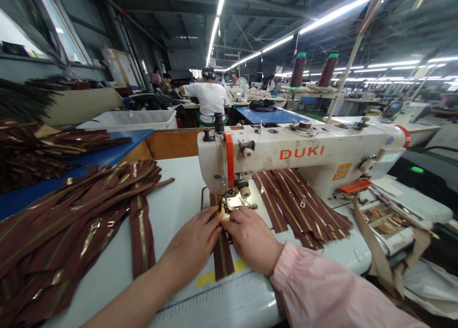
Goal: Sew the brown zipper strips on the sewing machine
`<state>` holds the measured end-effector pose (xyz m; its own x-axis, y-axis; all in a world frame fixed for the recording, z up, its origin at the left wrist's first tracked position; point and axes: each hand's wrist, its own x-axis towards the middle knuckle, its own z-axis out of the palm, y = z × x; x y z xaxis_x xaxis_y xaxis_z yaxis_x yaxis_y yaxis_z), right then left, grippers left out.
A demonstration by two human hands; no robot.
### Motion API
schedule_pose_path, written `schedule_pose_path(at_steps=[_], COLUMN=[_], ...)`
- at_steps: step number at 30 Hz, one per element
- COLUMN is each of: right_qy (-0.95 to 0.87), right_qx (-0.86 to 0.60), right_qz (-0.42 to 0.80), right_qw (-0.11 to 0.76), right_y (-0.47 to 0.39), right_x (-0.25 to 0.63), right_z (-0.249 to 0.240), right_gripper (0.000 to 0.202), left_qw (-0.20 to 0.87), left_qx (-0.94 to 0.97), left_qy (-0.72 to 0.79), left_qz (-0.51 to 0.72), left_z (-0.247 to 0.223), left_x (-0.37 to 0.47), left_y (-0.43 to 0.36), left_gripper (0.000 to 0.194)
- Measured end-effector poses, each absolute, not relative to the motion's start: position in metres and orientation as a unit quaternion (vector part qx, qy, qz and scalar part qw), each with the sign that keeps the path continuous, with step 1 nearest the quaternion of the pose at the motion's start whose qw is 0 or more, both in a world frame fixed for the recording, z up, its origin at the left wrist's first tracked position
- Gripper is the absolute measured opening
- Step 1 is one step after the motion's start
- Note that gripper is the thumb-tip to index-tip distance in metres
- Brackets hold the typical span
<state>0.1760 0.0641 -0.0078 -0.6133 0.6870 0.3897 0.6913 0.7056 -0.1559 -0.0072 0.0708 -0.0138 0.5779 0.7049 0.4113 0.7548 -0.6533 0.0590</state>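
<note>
Under the needle end of a white sewing machine [265,149] lies a brown zipper [223,256], its lower end hanging toward me over the table's front. My left hand [195,232] rests on the zipper's left side, fingers closed on it close to the presser foot. From the right, my right hand [252,235] meets it with thumb and fingers pinched together at the zipper's edge. The fingertips of both hands nearly touch, and they partly hide the spot under the needle. A small lamp lights the metal plate [236,201] there.
A big heap of brown zippers [71,237] covers the table's left side. More zippers [300,204] lie fanned behind the needle, under the machine arm. At right sits a tray of small metal parts [388,220] with scissors [386,196]. A person in a white shirt [209,99] works ahead.
</note>
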Motion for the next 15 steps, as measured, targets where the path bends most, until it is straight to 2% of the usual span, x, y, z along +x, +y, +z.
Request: schedule_pose_path(at_steps=[4,15], right_qy=[-0.903,-0.905], right_qx=[-0.382,-0.374], right_qz=[-0.027,-0.035], right_qw=[0.196,0.198], right_y=[0.0641,0.0636], right_x=[0.1751,0.1756], right_z=[-0.0068,-0.0067], right_gripper=[0.012,0.013], left_qw=[0.048,0.051], left_qx=[-0.886,-0.868], left_qy=[-0.411,-0.434], left_qz=[-0.211,-0.237], left_z=[-0.0117,-0.0145], left_x=[-0.0073,-0.0054], left_y=[0.0702,0.0669], left_gripper=[0.038,0.036])
